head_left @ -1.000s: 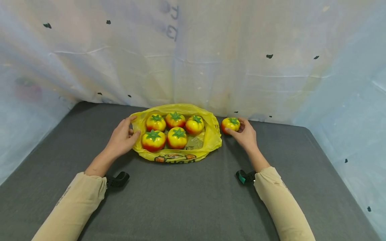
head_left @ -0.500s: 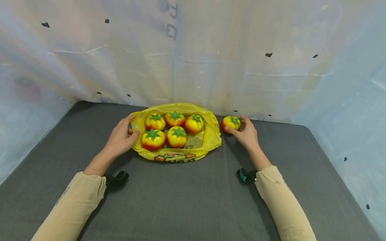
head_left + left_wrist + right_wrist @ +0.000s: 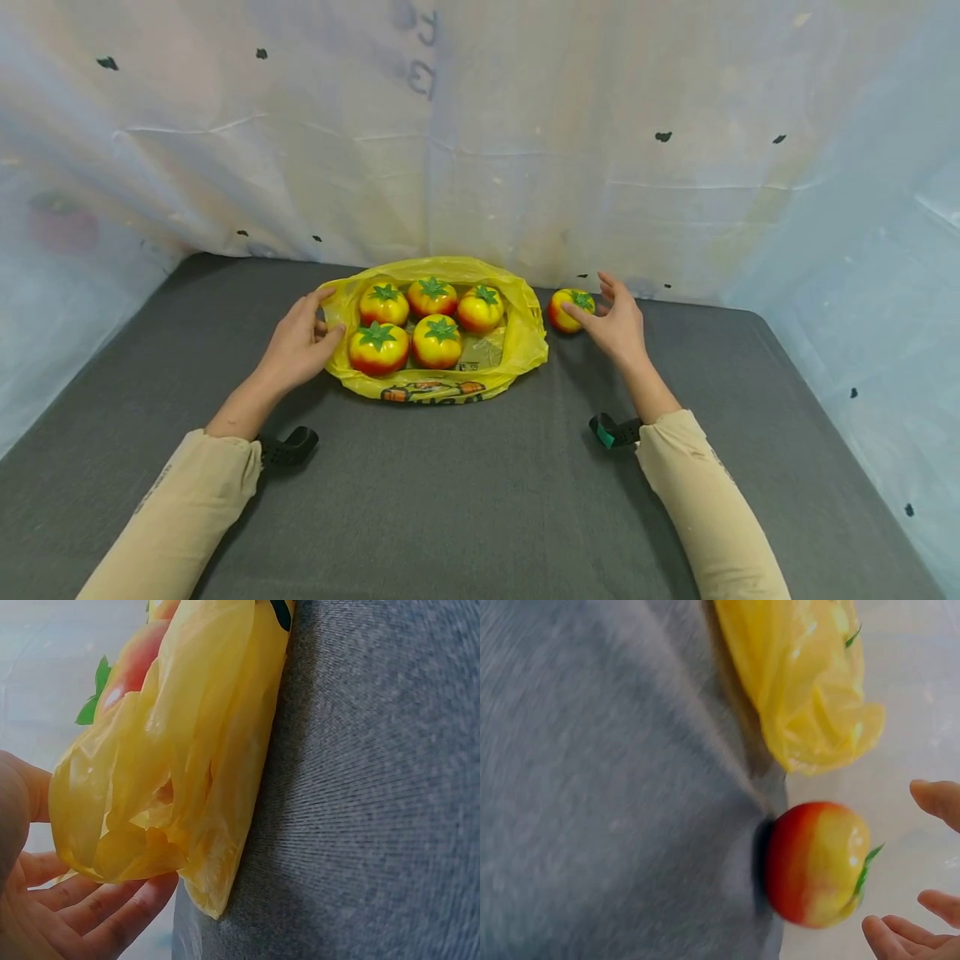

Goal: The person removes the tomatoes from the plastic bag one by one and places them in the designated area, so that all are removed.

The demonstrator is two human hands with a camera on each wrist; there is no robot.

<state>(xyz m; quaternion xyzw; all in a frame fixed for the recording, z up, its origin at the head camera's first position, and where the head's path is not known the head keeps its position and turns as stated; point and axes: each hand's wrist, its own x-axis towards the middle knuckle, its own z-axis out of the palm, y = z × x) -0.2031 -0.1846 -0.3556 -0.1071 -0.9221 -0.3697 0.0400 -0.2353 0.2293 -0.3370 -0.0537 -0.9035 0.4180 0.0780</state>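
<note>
A yellow plastic bag (image 3: 536,342) lies with its mouth spread wide, holding several glossy red-and-yellow artificial tomatoes (image 3: 379,354) with green leafy tops. At the bag's left end, my left hand (image 3: 296,346) rests against the rim with thumb and fingers spread apart. In the left wrist view, the bag's folds (image 3: 127,787) hide some of its fingertips. One more tomato (image 3: 564,312) sits on the table just right of the bag. Beside it my right hand (image 3: 618,325) has its fingers spread; the right wrist view shows a gap between them and this tomato (image 3: 817,864).
Dark grey cloth covers the table (image 3: 450,492). Whitish plastic sheeting (image 3: 525,167) rises behind the bag and along both sides. A black wrist mount (image 3: 291,447) sticks out by the left sleeve, another wrist mount (image 3: 615,432) by the right.
My right hand has let go of the tomato beside the bag, its fingers opening and lifting away to the right. My left hand stays at the bag's rim.
</note>
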